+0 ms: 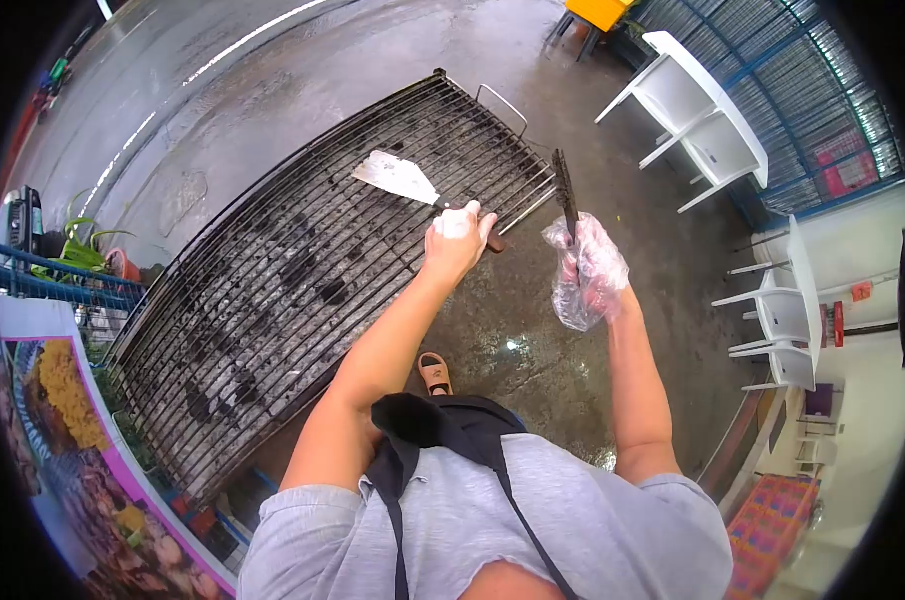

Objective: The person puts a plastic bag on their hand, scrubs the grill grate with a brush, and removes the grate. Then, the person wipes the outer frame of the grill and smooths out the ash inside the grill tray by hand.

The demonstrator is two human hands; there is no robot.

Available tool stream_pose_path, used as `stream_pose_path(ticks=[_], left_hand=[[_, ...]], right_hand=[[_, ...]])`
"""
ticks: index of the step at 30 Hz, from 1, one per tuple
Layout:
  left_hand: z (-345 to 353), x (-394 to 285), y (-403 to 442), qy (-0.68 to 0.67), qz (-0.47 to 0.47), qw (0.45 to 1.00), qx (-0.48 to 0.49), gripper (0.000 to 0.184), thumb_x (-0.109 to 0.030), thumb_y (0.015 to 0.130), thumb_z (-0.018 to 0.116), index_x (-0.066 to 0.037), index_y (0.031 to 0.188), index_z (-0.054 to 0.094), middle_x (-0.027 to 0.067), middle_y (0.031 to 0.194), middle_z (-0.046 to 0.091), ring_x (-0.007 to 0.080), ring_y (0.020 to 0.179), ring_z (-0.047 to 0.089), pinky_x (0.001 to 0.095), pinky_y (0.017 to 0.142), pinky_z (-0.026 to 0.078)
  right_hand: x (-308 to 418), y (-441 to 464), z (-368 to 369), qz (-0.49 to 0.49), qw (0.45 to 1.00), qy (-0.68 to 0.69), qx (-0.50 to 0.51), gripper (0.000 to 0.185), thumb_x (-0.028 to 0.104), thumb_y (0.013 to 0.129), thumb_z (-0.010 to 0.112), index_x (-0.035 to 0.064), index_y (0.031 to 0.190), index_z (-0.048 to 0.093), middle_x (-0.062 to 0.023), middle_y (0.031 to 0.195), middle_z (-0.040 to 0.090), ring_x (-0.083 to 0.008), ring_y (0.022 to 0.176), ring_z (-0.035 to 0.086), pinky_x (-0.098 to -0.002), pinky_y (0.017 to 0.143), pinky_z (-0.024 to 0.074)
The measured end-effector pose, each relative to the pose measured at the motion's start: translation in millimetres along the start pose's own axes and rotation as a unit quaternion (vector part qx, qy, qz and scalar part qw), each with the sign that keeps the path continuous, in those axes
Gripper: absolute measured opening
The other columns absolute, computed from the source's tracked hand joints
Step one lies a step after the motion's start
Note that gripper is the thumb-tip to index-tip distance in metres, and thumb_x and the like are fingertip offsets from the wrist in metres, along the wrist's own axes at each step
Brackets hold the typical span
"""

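Note:
My left hand (pixel 455 242) is closed around the dark handle of a wide-bladed metal spatula (pixel 397 177). The spatula's blade is over the bars of a large charcoal grill (pixel 272 262), pointing away to the left; I cannot tell whether it touches them. Clear, crumpled plastic covers my right hand (pixel 594 265), which is closed on a narrow dark brush (pixel 564 182). That brush points upward beside the grill's right end, apart from the bars. Dark lumps and pale ash show beneath the grate.
A metal loop handle (pixel 504 108) sticks out from the grill's far right end. White tables (pixel 707 110) and more white furniture (pixel 787 310) stand along the right. A food-picture banner (pixel 82 450) and potted plant (pixel 77 250) are at left. The floor (pixel 532 390) looks wet.

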State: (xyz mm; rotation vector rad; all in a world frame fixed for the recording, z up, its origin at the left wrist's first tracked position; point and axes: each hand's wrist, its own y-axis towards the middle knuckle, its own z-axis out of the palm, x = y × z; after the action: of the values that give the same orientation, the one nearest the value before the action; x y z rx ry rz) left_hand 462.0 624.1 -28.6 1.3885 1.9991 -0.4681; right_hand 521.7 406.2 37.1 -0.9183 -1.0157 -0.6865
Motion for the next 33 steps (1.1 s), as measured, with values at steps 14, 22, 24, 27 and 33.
stream_pose_path(ticks=[14,22,24,27,33], left_hand=[[-37.1,15.9,-54.2,-0.196,-0.287,0.926,-0.151,0.047,-0.02,0.076,0.067,-0.001,0.113,0.044,0.0164,0.083,0.067,0.0311,0.073,0.066,0.0365,0.075,0.051],[-81.8,19.5,-72.6,-0.568,-0.359,0.734,-0.106,0.022,-0.009,0.083,0.059,-0.003,0.098,0.043,0.0062,0.078,0.05,0.0114,0.054,0.05,0.0275,0.045,0.045],[-98.7,9.5,-96.7,-0.466,-0.346,0.809,-0.098,0.032,-0.022,0.086,0.065,-0.002,0.102,0.046,0.0023,0.074,0.05,0.0077,0.049,0.043,0.0241,0.041,0.038],[-112.2,11.8,-144.6,-0.478,-0.304,0.816,-0.115,0.029,-0.024,0.09,0.066,-0.003,0.1,0.048,-0.0017,0.065,0.045,0.0054,0.044,0.04,0.0239,0.038,0.032],[-147.5,29.9,-259.0,-0.424,-0.332,0.79,-0.292,0.02,-0.012,0.089,0.066,-0.006,0.099,0.049,-0.004,0.062,0.047,0.0033,0.041,0.037,0.0214,0.036,0.026]], right_hand=[[3.9,79.0,10.7,-0.114,0.979,-0.168,-0.031,0.029,0.027,0.097,0.054,0.0084,0.118,0.056,0.0053,0.082,0.052,-0.0062,0.071,0.045,-0.0229,0.062,0.039],[-8.6,121.1,56.4,-0.167,0.958,-0.231,0.02,0.025,0.022,0.095,0.056,0.0074,0.116,0.058,0.0053,0.082,0.055,-0.0062,0.072,0.049,-0.0237,0.064,0.0422],[-13.8,144.2,60.6,-0.167,0.951,-0.259,0.008,0.023,0.023,0.096,0.055,0.0081,0.112,0.061,0.0048,0.085,0.058,-0.0059,0.076,0.052,-0.0234,0.067,0.044],[-4.6,173.1,80.8,-0.208,0.875,-0.437,-0.021,0.018,0.019,0.094,0.052,0.0063,0.103,0.062,-0.0082,0.093,0.066,-0.0191,0.081,0.061,-0.0305,0.071,0.0487],[-74.7,106.0,218.1,-0.117,0.869,-0.467,0.113,0.072,0.064,0.093,0.029,0.0028,0.104,0.065,-0.0261,0.087,0.065,-0.0368,0.08,0.062,-0.0487,0.077,0.0467]])
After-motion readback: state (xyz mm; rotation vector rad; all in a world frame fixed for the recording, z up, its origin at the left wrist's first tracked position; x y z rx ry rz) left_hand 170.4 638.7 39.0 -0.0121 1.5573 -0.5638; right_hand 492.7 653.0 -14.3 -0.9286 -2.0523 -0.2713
